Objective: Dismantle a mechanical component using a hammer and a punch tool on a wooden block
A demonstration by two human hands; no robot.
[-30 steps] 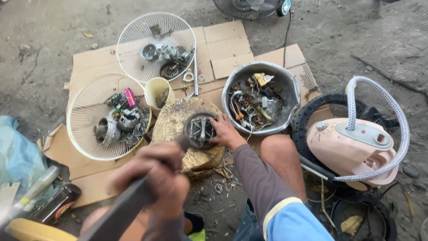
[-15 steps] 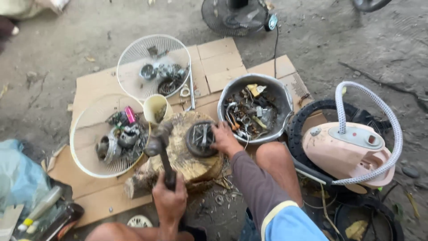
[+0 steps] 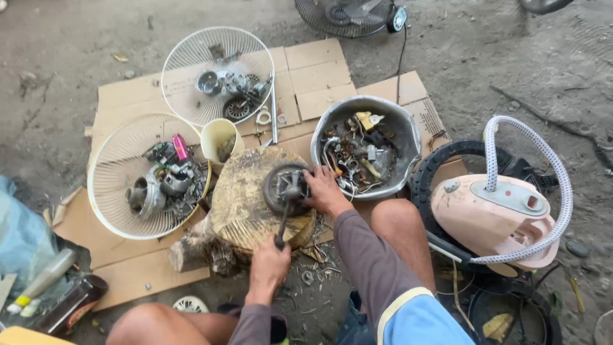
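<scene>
Motor (image 3: 287, 189), round and dark, lies on top of the wooden stump (image 3: 246, 211) we use as a worktop, toward its right edge, and it looks whole as yet, casing closed as far as we can tell. At the far left a fan guard (image 3: 115, 191) on the cardboard (image 3: 319, 76) already holds stripped motor parts, and a second guard (image 3: 191, 64) behind it holds more, so we judge earlier units done and this one only begun. Our left hand (image 3: 268, 265) is clenched round the handle of a hammer (image 3: 282, 220) whose head rests on the motor. Our right hand (image 3: 324, 191) grasps the motor's right side, steadying it. Right of that, a metal basin (image 3: 399, 121) carries wire and scrap.
</scene>
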